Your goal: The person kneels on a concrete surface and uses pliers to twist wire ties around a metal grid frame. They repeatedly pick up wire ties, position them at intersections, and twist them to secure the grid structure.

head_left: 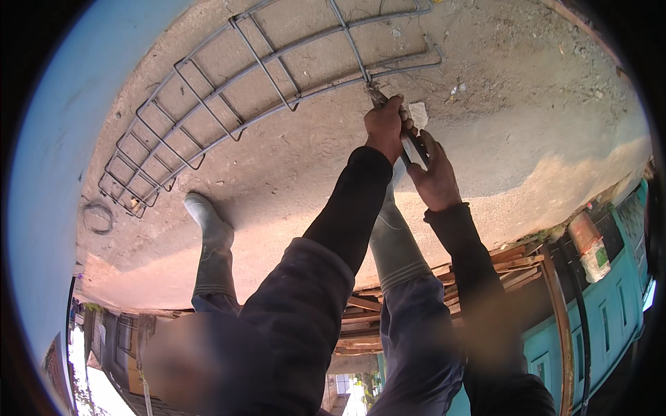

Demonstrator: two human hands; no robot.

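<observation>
A long cage of steel reinforcing bars (222,90) with rectangular stirrups lies on the ground ahead, curving from the far right to the left. My left hand (386,125) is closed around a pair of long-handled pincers (408,147) near the head. The pincers' jaws meet the near bar where a stirrup crosses it; a wire tie there is too small to make out. My right hand (437,177) grips the handles from the right, its thumb on the near side and its fingers stretched along the far side.
My boots (211,220) stand on dusty concrete (298,184) between me and the cage. A loose coil of thin wire (98,218) lies by the cage's left end. At the right are stacked timber (510,267), a turquoise wall (590,333) and an orange-brown container (586,236).
</observation>
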